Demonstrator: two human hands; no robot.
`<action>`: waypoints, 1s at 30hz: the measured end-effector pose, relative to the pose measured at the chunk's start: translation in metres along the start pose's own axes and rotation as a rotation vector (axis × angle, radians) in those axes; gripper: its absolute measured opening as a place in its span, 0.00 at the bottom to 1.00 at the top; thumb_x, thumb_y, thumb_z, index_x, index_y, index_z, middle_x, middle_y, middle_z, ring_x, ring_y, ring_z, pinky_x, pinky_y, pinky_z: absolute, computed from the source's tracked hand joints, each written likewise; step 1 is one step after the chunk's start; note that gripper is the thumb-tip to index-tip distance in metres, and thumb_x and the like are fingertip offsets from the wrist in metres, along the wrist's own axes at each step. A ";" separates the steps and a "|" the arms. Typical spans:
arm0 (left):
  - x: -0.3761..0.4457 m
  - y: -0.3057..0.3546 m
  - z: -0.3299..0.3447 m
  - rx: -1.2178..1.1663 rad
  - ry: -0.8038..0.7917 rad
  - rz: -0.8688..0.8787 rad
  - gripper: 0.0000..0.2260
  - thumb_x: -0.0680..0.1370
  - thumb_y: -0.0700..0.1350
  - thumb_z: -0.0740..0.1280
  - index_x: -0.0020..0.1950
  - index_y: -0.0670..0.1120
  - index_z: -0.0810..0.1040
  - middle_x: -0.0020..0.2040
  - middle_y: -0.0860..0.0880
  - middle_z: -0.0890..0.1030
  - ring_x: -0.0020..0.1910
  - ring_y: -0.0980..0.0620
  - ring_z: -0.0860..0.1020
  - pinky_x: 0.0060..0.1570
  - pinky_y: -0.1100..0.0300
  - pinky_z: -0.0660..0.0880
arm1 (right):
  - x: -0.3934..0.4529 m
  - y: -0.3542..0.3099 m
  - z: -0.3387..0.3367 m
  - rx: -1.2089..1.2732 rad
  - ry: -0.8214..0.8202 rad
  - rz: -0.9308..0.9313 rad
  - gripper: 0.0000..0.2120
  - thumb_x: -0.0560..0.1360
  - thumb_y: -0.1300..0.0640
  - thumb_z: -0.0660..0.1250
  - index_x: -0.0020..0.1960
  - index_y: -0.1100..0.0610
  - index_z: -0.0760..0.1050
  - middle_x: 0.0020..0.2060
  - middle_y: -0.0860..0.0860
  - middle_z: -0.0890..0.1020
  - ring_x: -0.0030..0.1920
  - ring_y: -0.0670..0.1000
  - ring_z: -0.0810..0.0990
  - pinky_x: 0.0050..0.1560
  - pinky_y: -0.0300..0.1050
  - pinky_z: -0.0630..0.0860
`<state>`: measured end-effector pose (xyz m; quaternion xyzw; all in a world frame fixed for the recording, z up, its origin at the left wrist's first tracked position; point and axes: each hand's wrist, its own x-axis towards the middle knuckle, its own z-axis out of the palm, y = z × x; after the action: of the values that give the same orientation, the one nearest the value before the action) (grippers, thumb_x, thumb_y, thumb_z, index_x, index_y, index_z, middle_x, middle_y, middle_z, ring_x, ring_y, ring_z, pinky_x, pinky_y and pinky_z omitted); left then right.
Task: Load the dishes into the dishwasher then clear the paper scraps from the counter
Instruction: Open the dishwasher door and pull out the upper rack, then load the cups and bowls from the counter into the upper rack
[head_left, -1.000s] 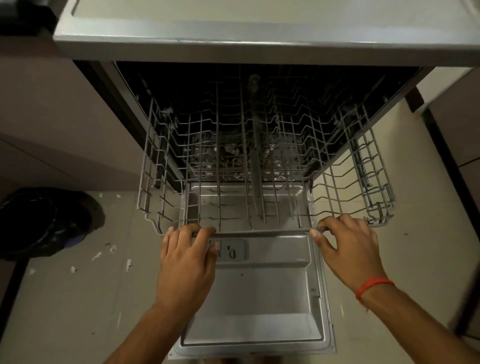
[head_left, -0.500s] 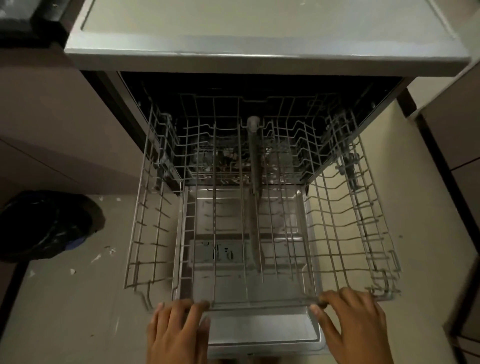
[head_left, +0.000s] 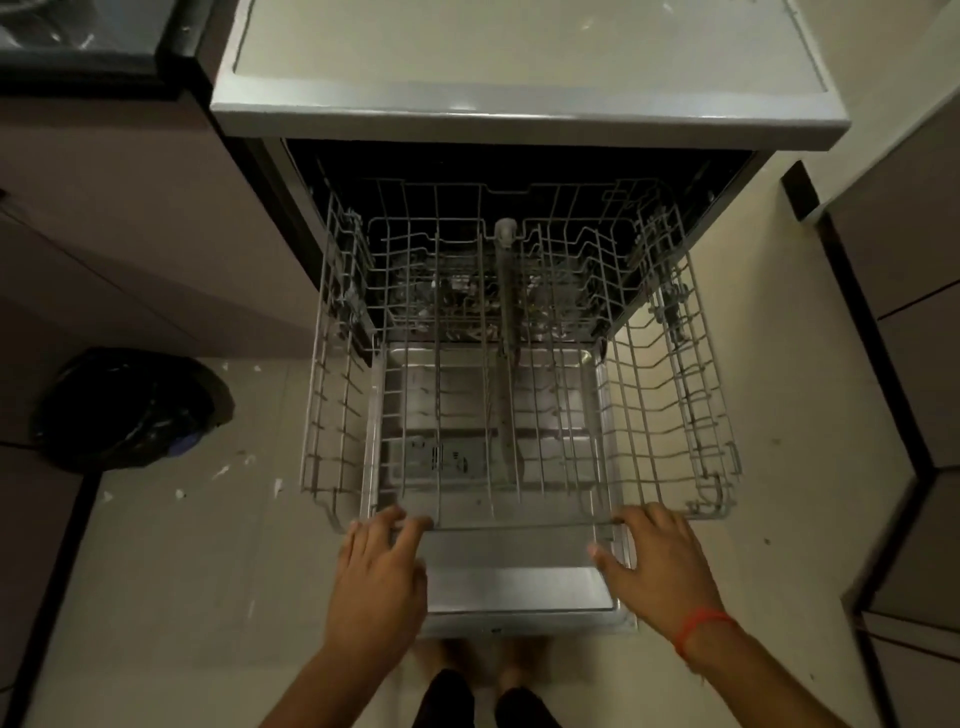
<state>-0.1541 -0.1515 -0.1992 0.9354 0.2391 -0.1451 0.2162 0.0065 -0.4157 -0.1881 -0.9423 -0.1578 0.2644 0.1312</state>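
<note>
We rest left hand (head_left: 379, 566) and right hand (head_left: 657, 564), fingers relaxed, on front rail; rack (head_left: 519, 415) extends beyond fingertips.

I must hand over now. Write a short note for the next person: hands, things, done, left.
Left hand and right hand: fingers rest on the front rail of the upper rack, nothing gripped.
The rack is pulled out over the open dishwasher door and holds no dishes.
Done: door open, rack out.
Left: load the dishes and clear the counter scraps; neither is in view. Paper bits lie on the floor.
</note>
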 end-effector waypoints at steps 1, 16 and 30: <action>-0.001 0.002 -0.006 -0.011 -0.048 0.008 0.25 0.80 0.45 0.65 0.77 0.58 0.66 0.76 0.50 0.67 0.78 0.48 0.61 0.80 0.49 0.49 | -0.002 -0.002 -0.005 0.077 -0.051 0.021 0.23 0.75 0.44 0.72 0.66 0.51 0.75 0.61 0.49 0.74 0.65 0.51 0.71 0.67 0.46 0.70; -0.100 0.057 -0.105 -0.485 -0.261 -0.207 0.25 0.85 0.52 0.61 0.82 0.56 0.59 0.81 0.51 0.63 0.78 0.49 0.64 0.75 0.50 0.65 | -0.095 -0.070 -0.070 0.710 -0.022 0.108 0.09 0.78 0.52 0.71 0.57 0.50 0.79 0.58 0.45 0.76 0.61 0.48 0.74 0.62 0.45 0.72; -0.171 0.096 -0.221 -0.778 -0.041 -0.220 0.23 0.85 0.50 0.60 0.81 0.53 0.61 0.61 0.60 0.73 0.65 0.60 0.69 0.63 0.63 0.63 | -0.130 -0.133 -0.148 0.874 0.034 -0.125 0.09 0.80 0.51 0.68 0.59 0.51 0.78 0.57 0.48 0.81 0.61 0.49 0.79 0.65 0.50 0.76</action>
<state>-0.2122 -0.1881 0.0882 0.7496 0.3704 -0.0848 0.5420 -0.0492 -0.3657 0.0379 -0.7913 -0.0860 0.2822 0.5356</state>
